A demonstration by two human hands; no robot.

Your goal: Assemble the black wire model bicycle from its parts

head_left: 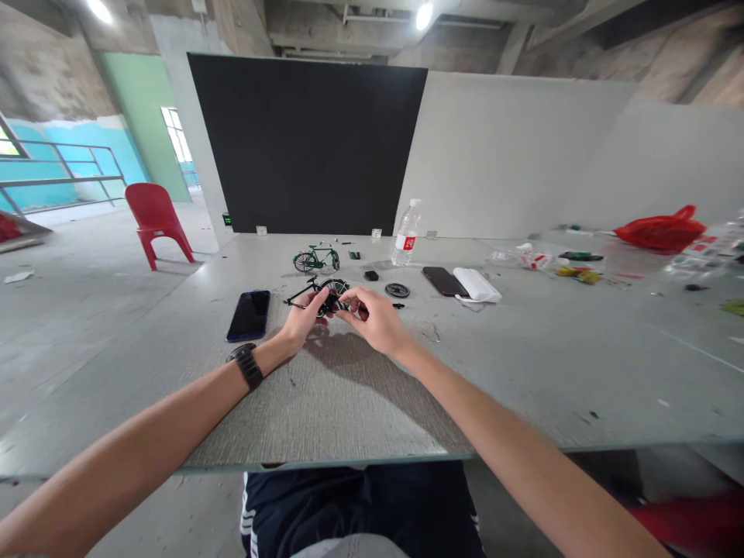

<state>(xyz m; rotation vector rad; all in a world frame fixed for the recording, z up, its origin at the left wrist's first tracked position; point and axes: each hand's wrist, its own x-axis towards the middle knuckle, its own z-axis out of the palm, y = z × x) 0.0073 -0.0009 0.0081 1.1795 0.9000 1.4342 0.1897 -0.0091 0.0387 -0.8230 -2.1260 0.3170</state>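
Observation:
Between my two hands, just above the table, is a small black model bicycle (pixel 301 297) with a wheel (pixel 334 287) at its right end. My left hand (pixel 301 318), with a black watch on its wrist, is closed around the model's middle. The fingers of my right hand (pixel 375 318) pinch at its right end; exactly which part they grip is too small to tell. A loose black spoked wheel (pixel 397 290) lies flat to the right of my right hand. Behind my hands stands a green model bicycle (pixel 317 257), upright with two wheels.
A dark phone (pixel 249 315) lies at left. Further right are a water bottle (pixel 406 235), a black phone (pixel 444 281), a white pouch (pixel 477 285) and a small black piece (pixel 370 275). A red bag (pixel 661 230) sits far right. The table's front edge (pixel 349 463) is near my lap.

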